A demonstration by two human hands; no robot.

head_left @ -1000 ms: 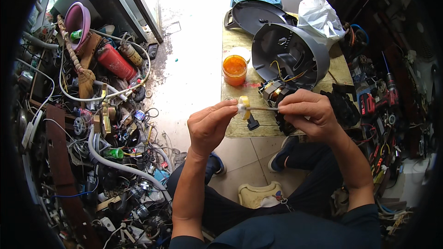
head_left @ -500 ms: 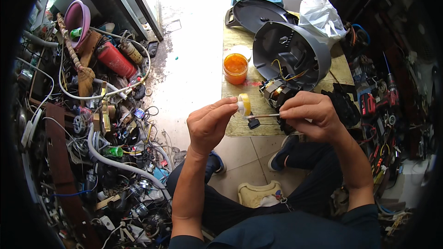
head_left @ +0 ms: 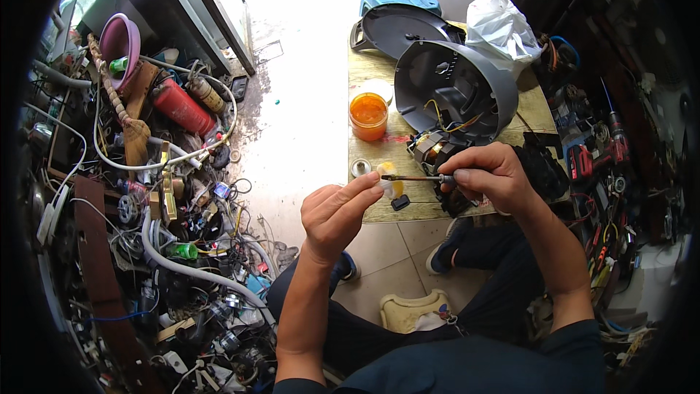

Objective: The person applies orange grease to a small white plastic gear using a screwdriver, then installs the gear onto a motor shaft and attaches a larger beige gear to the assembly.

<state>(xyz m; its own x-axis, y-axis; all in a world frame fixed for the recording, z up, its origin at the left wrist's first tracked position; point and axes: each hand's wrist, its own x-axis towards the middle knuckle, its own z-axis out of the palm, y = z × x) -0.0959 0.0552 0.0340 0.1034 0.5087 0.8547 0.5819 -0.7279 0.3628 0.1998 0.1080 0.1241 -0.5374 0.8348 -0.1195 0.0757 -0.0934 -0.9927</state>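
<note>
Screwdriver (head_left: 417, 177) now nearer left hand (head_left: 333, 215)

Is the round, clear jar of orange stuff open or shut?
Open: no lid covers the jar; its orange stuff shows at the top, and a round, whitish lid-like disc lies just behind it.

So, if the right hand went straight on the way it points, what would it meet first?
Probably the left hand or the yellow piece it holds: the thin tool in the right hand points there. Depth is unclear.

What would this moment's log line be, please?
left hand: holds yellow part; right hand: holds thin tool; tool tip: near left fingertips
</note>
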